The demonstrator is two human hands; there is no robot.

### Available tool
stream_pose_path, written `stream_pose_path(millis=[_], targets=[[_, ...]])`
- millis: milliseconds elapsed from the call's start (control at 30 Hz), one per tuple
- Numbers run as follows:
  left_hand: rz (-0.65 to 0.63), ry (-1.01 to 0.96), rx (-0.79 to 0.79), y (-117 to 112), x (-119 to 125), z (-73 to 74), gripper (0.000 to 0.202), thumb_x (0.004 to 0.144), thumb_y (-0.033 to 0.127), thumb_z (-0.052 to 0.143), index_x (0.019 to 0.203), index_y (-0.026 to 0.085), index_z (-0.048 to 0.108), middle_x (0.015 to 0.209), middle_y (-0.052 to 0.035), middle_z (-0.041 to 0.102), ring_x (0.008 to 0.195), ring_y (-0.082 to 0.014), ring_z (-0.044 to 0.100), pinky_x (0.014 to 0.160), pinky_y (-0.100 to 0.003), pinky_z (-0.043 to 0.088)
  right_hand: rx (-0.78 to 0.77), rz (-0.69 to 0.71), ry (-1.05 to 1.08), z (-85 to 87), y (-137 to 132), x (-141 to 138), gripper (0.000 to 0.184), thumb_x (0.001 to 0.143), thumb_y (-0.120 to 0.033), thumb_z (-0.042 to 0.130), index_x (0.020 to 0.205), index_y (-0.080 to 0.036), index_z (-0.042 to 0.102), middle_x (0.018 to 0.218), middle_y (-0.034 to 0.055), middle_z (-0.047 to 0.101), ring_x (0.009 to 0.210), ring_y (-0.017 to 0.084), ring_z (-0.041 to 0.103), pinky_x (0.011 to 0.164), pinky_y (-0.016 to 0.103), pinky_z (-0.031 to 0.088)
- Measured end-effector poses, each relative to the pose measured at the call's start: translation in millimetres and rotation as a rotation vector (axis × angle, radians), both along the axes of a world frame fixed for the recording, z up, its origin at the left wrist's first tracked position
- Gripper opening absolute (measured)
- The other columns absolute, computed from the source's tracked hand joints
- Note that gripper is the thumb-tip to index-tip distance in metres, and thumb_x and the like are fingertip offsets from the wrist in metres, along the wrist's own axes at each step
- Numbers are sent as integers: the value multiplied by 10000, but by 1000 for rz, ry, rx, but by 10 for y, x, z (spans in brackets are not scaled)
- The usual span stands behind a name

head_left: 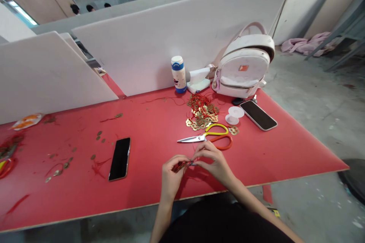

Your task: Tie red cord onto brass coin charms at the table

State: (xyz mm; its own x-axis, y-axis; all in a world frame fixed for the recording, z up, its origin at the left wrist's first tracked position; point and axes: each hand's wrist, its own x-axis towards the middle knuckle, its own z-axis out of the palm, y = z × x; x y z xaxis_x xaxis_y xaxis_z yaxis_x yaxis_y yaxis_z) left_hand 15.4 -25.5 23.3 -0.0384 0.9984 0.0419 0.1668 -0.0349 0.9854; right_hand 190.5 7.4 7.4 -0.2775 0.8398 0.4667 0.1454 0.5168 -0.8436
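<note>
- Red-cord piece [180, 166]: pinched by left hand [172, 171] and right hand [212, 160], seemingly for steadiness;
- scissors [203, 137]: just beyond right hand, apparently for easy reach

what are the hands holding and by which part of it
The left hand and right hand pinch a small reddish piece between fingertips, the right at one end; finer detail is hidden.

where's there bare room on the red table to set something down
Bare patches: between the black phone and left hand, and right of the right hand, nearer than the white-edged phone. Crowded: around the scissors and coin pile.
</note>
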Motion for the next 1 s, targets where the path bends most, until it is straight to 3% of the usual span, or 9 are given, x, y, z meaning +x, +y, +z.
stream_pose_path(millis=[167, 400, 533, 700, 1000], targets=[[-12, 34, 41, -2, -11, -3, 62, 767, 149, 691, 751, 173, 746, 784, -60, 736, 736, -177, 679, 690, -232, 517, -12, 18, -11, 9, 3, 7, 61, 882, -266, 692, 859, -230, 736, 850, 46, 607, 815, 199, 574, 736, 324, 481], [-79, 115, 128, 15, -38, 27, 81, 776, 139, 684, 732, 179, 739, 748, -62, 732, 710, -181, 670, 690, -251, 520, -166, 124, -117, 37, 49, 43, 34, 832, -225, 745, 810, -211, 724, 863, 39, 608, 850, 196, 575, 776, 324, 473], [-155, 112, 89, 20, -61, 43, 76, 783, 185, 696, 732, 182, 752, 755, -80, 740, 710, -192, 678, 696, -268, 529, -293, 213, -108, 80, 83, 66, 162, 809, -336, 764, 741, -196, 720, 820, 31, 597, 825, 192, 583, 765, 318, 472], [-157, 56, 4, -4, -59, 49, 136, 790, 275, 702, 718, 176, 761, 756, -97, 740, 700, -200, 688, 671, -273, 537, -472, 307, 18, 100, 87, 66, 304, 772, -457, 769, 702, -168, 709, 788, 28, 596, 760, 170, 595, 735, 301, 485], [-123, 11, -50, -33, -28, 7, 65, 748, 216, 718, 721, 166, 749, 773, -79, 742, 719, -191, 683, 681, -252, 523, -604, 286, 142, 44, 67, 65, 329, 755, -479, 769, 716, -163, 685, 815, 28, 582, 745, 156, 583, 696, 277, 494]])
